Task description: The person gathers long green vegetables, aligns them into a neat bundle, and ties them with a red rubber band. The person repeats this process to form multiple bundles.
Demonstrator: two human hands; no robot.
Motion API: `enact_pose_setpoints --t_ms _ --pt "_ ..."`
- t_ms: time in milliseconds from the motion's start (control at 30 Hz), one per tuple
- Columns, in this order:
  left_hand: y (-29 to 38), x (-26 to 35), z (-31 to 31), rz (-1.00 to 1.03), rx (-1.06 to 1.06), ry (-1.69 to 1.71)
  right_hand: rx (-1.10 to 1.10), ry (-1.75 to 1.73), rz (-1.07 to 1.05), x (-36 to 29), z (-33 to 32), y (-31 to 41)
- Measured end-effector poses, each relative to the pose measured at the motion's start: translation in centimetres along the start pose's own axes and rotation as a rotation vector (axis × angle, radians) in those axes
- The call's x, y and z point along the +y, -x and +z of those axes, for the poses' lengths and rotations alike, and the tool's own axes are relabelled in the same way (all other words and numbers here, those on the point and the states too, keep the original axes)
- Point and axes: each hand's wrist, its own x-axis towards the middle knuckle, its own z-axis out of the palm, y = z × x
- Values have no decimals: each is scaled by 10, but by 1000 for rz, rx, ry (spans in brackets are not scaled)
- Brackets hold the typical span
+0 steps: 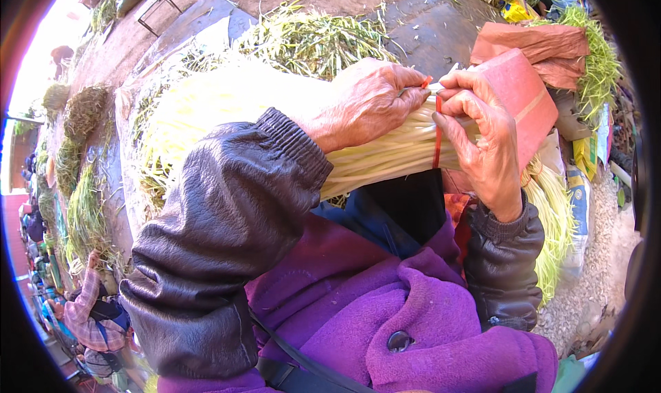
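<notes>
A thick bundle of long, pale yellow plant stalks (382, 160) lies across my lap, its left part washed out by sunlight. A narrow red tie (437, 147) runs around the stalks near their right end. My left hand (366, 101) rests over the top of the bundle, pinching a short red end of the tie between thumb and fingers. Close beside it, my right hand (480, 129) pinches the tie between thumb and forefinger. The fingertips of both hands nearly meet. Behind my right hand is a flat, brick-red board (524, 103), whose lower part is hidden.
Loose green leaves (320, 39) are heaped beyond the bundle. A reddish-brown cloth (532, 44) lies past the board. Another tied bundle of pale stalks (552, 227) hangs beside my right sleeve. At far left, a person in a plaid shirt (90, 315) works near grass bundles (85, 212).
</notes>
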Motion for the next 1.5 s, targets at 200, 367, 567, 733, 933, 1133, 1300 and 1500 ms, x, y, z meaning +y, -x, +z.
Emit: enact_pose_setpoints --t_ms 200,367,567,733,933,1133,1300,1500 --pt "-1 -4 1 9 0 -18 -70 -25 16 5 -4 -7" --pt "-1 -4 4 -12 2 -29 -135 -11 23 11 -8 -12" --pt "-2 -8 11 12 27 -20 -314 -93 111 27 -15 -23" --pt "-2 -10 9 -18 -29 -65 -447 -104 148 38 -17 -37" --pt "-1 -12 7 9 -31 -75 -537 -131 219 41 -15 -47" --pt "1 -16 6 32 -26 -87 -581 -229 380 42 -12 -53" --pt "0 -22 8 92 -27 -167 -601 -224 390 44 -11 -57" --pt "2 -23 7 110 -47 -194 -611 -195 375 43 -8 -59"
